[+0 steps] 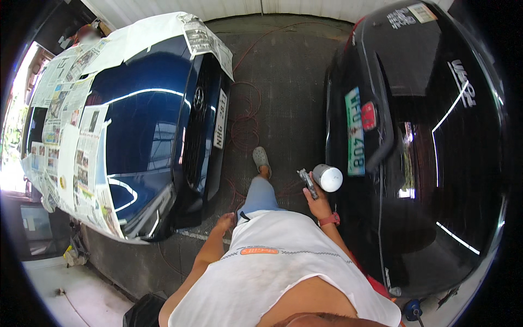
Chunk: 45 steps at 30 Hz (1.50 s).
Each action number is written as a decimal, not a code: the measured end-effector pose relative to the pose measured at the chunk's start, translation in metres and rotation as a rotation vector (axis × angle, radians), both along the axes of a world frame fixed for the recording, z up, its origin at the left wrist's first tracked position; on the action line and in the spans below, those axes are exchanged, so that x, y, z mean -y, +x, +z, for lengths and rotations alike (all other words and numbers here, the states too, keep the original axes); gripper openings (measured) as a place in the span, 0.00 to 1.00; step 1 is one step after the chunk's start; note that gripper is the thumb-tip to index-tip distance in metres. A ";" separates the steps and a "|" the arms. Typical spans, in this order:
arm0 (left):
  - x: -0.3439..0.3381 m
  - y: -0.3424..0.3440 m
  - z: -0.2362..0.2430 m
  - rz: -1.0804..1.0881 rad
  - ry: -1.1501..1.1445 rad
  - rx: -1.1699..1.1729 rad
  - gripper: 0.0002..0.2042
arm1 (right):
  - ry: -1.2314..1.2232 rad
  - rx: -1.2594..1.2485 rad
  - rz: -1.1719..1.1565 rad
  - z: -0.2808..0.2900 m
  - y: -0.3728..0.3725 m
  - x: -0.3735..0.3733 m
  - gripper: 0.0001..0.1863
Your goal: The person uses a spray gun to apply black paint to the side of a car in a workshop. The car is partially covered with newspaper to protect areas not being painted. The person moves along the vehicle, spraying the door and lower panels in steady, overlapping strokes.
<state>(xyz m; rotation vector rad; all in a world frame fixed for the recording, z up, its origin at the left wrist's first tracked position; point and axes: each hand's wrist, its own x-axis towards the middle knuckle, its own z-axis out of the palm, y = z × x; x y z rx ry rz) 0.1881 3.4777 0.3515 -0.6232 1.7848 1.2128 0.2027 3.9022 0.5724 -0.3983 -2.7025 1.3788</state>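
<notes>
My right hand (pixel 318 203) grips a spray gun (pixel 306 183) with a silver cup (pixel 328 179) on it, beside the rear of a black car (pixel 414 218). My left hand (pixel 226 221) hangs low by my hip with curled fingers; whether it holds anything is too small to make out, though red hose runs near it. On my left stands a dark blue car (pixel 147 136), its hood partly covered with newspaper sheets (pixel 81 152). My foot in a grey clog (pixel 261 159) is forward on the floor between the two cars.
Coiled red hose (pixel 245 118) lies on the dark floor (pixel 289 82) between the cars. A pale wall (pixel 212 8) stands at the far end. Another person (pixel 87 34) is behind the blue car at upper left. Clutter (pixel 76 253) sits at lower left.
</notes>
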 end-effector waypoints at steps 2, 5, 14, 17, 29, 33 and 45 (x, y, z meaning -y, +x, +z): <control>-0.023 -0.068 0.007 -0.001 -0.031 -0.037 0.23 | -0.095 0.076 -0.056 0.002 -0.049 -0.014 0.33; -0.055 -0.183 0.012 -0.028 -0.012 -0.079 0.25 | 0.058 0.069 -0.102 -0.013 -0.114 -0.047 0.35; -0.125 -0.443 0.075 -0.070 0.151 -0.268 0.27 | -0.164 0.160 -0.260 0.062 -0.315 -0.093 0.35; -0.152 -0.505 0.086 -0.099 0.178 -0.277 0.28 | -0.194 0.159 -0.272 0.076 -0.380 -0.116 0.35; -0.241 -0.643 0.047 -0.493 -0.190 -0.052 0.21 | -0.266 0.202 -0.263 0.095 -0.666 -0.298 0.34; -0.278 -0.710 0.061 -0.932 -0.281 -0.428 0.22 | -0.310 0.179 -0.284 0.114 -0.771 -0.368 0.34; -0.476 -0.995 0.065 0.012 -0.125 -0.213 0.26 | -0.252 0.203 -0.166 0.117 -1.082 -0.525 0.23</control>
